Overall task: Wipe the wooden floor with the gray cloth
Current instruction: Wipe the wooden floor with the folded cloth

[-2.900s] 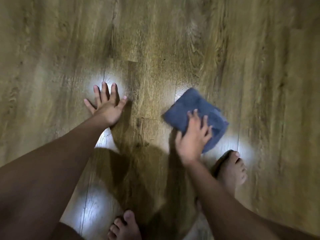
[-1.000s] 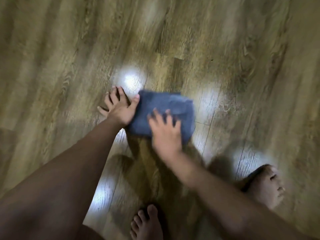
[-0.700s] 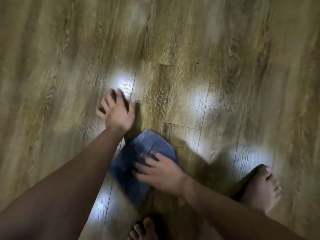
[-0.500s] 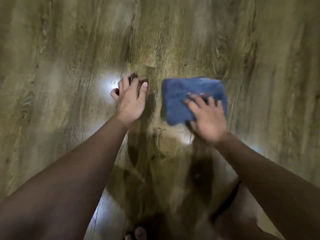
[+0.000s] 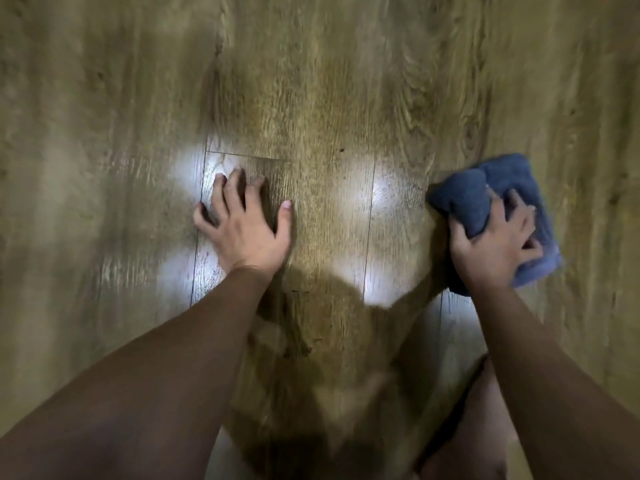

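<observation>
Left hand: the left hand [image 5: 244, 230] is flat on the wooden floor [image 5: 311, 81]. Its fingers are spread wide and the tips press down. It holds nothing.
Right hand: the right hand [image 5: 493, 247] is on top of the gray cloth [image 5: 485, 195]. Its fingers and thumb curl into the cloth and grip a bunch of it.
Cloth: the gray cloth looks blue-gray and is scrunched up. It lies on the floor at the right side, under the right hand. Part of it sticks out past the fingers, and a corner shows by the wrist.
Gap: the two hands are well apart, with bare floor between them.
Floor: brown boards with dark wood lines. Bright shiny spots of light show beside the left hand and between the hands.
Shadow: a dark shadow lies on the floor between the two arms.
Leg: part of a bare leg [image 5: 467, 445] shows at the bottom right. It is blurry.
</observation>
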Motion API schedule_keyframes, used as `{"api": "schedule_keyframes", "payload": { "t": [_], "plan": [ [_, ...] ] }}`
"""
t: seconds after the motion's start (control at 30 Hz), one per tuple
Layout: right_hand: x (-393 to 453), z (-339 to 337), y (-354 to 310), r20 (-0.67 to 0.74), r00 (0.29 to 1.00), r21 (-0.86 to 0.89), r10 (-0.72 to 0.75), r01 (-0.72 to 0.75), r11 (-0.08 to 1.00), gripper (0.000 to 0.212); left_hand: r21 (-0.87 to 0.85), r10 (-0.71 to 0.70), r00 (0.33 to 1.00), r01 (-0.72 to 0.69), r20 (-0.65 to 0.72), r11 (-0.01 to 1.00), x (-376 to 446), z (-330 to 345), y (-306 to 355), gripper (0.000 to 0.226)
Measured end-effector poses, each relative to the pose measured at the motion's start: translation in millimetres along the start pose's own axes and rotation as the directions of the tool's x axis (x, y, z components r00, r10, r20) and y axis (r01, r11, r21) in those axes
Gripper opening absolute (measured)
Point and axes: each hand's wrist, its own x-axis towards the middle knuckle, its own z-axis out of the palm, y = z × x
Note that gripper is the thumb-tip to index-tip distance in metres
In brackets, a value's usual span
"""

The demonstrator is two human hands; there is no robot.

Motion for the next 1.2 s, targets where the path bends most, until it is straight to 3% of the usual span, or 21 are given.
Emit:
{"api": "schedule_keyframes", "payload": {
  "t": [0.07,0.13,0.27,0.33,0.4,0.43,0.5,0.53,0.57,0.6,0.67,0.73,0.8,0.87,0.93,0.97,1.03,1.13,1.2],
  "plan": [
    [-7,-1,-8,0.072,0.997,0.011,-0.038,0.038,0.999,0.070,0.009,0.000,1.000,0.000,0.009,1.000,1,0,0,0.055],
    [-33,1,-22,0.151,0.973,-0.048,-0.176,0.185,0.982,0.074,0.006,0.004,1.000,-0.004,-0.001,1.000,1,0,2,0.055],
    [-140,26,-74,0.272,0.832,-0.084,-0.484,0.522,0.849,0.085,-0.036,-0.002,0.998,0.000,-0.065,0.999,0,3,1,0.051],
    [-195,39,-87,0.331,0.714,-0.116,-0.617,0.680,0.724,0.089,-0.050,0.003,0.996,-0.008,-0.092,0.999,0,4,0,0.050],
    [-210,42,-76,0.363,0.557,-0.124,-0.747,0.823,0.554,0.067,-0.046,0.011,0.995,-0.015,-0.101,0.999,0,6,-2,0.048],
    [-200,40,-63,0.382,0.460,-0.112,-0.802,0.884,0.454,0.056,-0.047,0.012,0.995,-0.017,-0.101,0.999,0,6,-2,0.048],
    [-158,33,-28,0.430,0.240,-0.094,-0.870,0.971,0.221,0.053,-0.045,0.012,0.995,-0.017,-0.099,0.999,-1,6,-2,0.047],
    [-130,28,-10,0.432,0.195,-0.102,-0.881,0.981,0.167,0.053,-0.043,0.011,0.995,-0.015,-0.097,0.999,-1,5,-1,0.047],
    [-101,21,6,0.411,0.219,-0.132,-0.885,0.975,0.180,0.055,-0.038,0.009,0.996,-0.012,-0.093,0.999,-1,4,-1,0.047],
    [-73,14,19,0.361,0.307,-0.174,-0.881,0.950,0.260,0.059,-0.032,0.003,0.996,-0.006,-0.089,0.999,-1,4,-1,0.048],
    [-23,2,38,0.278,0.588,-0.191,-0.759,0.809,0.556,0.072,-0.024,-0.001,0.996,-0.001,-0.087,1.000,-1,3,-1,0.049],
    [16,-9,35,0.204,0.851,-0.156,-0.484,0.517,0.842,0.069,-0.033,-0.002,0.995,-0.002,-0.102,0.999,0,3,1,0.049],
    [41,-8,9,0.093,0.981,-0.090,-0.170,0.179,0.980,0.062,-0.036,-0.007,0.994,0.003,-0.109,0.999,1,4,2,0.049],
    [49,0,-32,0.021,0.997,-0.052,0.076,-0.075,0.996,0.064,-0.025,-0.004,0.994,0.001,-0.108,1.000,0,5,2,0.049],
    [40,9,-77,0.000,0.986,-0.079,0.169,-0.168,0.983,0.068,-0.020,-0.007,0.994,0.005,-0.110,1.000,0,5,1,0.049],
    [30,13,-98,0.012,0.992,-0.104,0.127,-0.125,0.987,0.071,-0.023,-0.011,0.994,0.008,-0.109,1.000,0,5,2,0.049],
    [-2,20,-140,0.089,0.991,-0.137,-0.097,0.108,0.985,0.075,-0.016,-0.006,0.994,0.004,-0.109,1.000,0,5,3,0.051],
    [-68,42,-188,0.225,0.862,-0.091,-0.454,0.483,0.871,0.063,-0.016,-0.033,0.997,0.032,-0.072,0.999,3,4,0,0.063],
    [-86,51,-195,0.250,0.792,-0.034,-0.557,0.582,0.812,0.054,-0.051,-0.062,0.997,0.060,-0.046,0.997,2,3,-1,0.070]
  ]
}}
